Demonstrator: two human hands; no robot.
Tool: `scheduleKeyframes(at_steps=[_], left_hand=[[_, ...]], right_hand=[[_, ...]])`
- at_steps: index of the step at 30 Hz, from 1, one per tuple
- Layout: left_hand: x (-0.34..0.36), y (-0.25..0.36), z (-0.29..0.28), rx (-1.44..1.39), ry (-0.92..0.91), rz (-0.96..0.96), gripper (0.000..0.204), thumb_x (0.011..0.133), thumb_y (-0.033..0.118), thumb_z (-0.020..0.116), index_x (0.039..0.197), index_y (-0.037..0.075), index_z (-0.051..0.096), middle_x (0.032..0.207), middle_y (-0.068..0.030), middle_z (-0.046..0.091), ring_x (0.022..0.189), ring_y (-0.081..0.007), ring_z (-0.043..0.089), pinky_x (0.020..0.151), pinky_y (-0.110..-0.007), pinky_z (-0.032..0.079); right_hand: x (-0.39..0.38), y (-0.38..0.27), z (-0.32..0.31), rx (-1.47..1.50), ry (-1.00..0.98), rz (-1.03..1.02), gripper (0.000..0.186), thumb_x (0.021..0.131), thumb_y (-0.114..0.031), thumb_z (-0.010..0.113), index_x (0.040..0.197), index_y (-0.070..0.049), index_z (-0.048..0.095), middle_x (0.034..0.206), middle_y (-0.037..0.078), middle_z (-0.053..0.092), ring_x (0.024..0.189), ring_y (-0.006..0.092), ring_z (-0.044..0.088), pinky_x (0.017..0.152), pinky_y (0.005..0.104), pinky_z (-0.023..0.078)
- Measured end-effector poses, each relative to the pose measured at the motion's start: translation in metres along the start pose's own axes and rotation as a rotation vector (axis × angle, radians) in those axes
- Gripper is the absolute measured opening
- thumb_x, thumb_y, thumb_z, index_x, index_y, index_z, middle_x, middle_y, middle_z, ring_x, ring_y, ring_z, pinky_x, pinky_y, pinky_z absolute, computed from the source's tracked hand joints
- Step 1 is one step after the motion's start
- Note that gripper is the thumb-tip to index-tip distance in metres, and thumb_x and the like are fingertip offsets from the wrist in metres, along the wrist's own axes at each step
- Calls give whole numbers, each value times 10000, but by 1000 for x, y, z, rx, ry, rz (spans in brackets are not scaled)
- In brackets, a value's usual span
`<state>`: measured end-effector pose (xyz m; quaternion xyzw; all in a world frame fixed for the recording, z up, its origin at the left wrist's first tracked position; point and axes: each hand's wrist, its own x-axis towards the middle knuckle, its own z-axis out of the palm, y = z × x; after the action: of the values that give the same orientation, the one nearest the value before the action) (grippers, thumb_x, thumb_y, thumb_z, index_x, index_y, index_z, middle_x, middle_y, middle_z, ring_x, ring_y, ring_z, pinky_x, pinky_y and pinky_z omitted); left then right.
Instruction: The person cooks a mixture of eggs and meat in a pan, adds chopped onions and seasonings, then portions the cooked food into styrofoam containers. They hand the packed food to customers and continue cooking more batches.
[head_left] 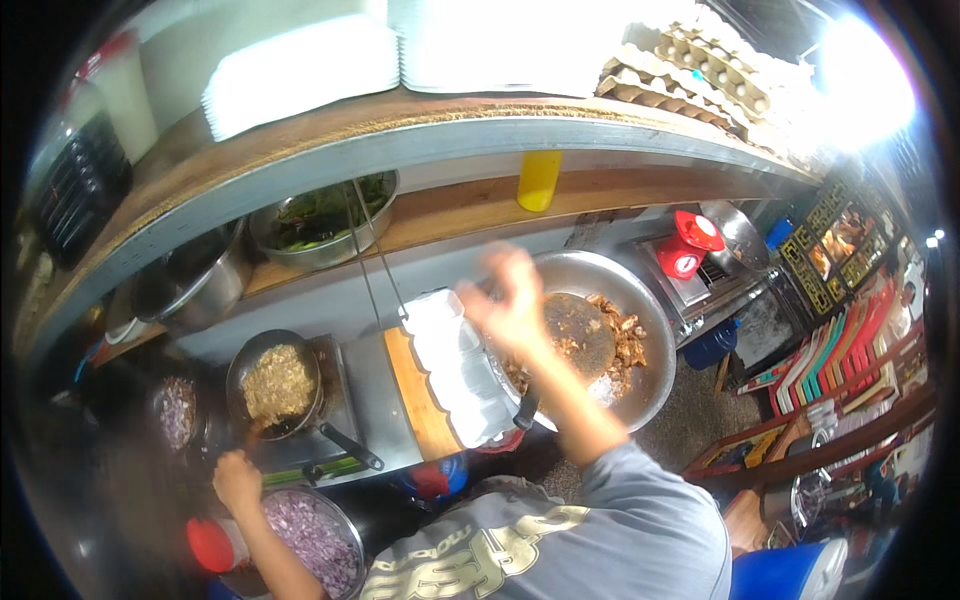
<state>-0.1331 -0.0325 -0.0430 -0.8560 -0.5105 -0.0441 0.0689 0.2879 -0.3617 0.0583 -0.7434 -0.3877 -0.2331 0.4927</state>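
Note:
My left hand [238, 482] is closed around a wooden spatula [256, 430], whose far end goes into a frying pan [318, 412] of light brown chopped food [277, 385]. The pan rests on a stove, its black handle pointing toward me. My right hand [508, 300] is raised between a row of white takeaway containers [452, 365] and a large metal basin [655, 415]. Its fingers look apart, slightly blurred, with nothing visible in them. Browned meat pieces [627, 338] lie in the basin, where a black handle [526, 408] sticks out at the near left.
Chopped purple onion fills a bowl [345, 530] beside my left forearm, near a red-lidded jar [212, 545]. A wooden board [415, 390] lies beside the containers. An overhead shelf [480, 120] holds egg trays [700, 75]. A red scale [690, 245] stands at right.

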Motion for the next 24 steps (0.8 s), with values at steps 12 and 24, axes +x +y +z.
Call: scheduleKeyframes(at_steps=[12, 24], left_hand=[[24, 46, -16, -54, -78, 14, 195, 862, 105, 578, 977, 34, 718, 1016, -210, 710, 961, -371, 703, 809, -466, 570], [78, 49, -23, -87, -142, 243, 198, 841, 98, 592, 969, 45, 733, 1016, -187, 714, 979, -354, 701, 825, -479, 566]], right_hand=[[182, 174, -62, -304, -220, 724, 777, 840, -460, 739, 1416, 4, 501, 1315, 187, 605, 1134, 248, 623, 883, 357, 507], [53, -106, 33, -722, -1340, -159, 649, 669, -254, 813, 1253, -80, 590, 1076, 168, 699, 1045, 347, 672, 916, 439, 532]])
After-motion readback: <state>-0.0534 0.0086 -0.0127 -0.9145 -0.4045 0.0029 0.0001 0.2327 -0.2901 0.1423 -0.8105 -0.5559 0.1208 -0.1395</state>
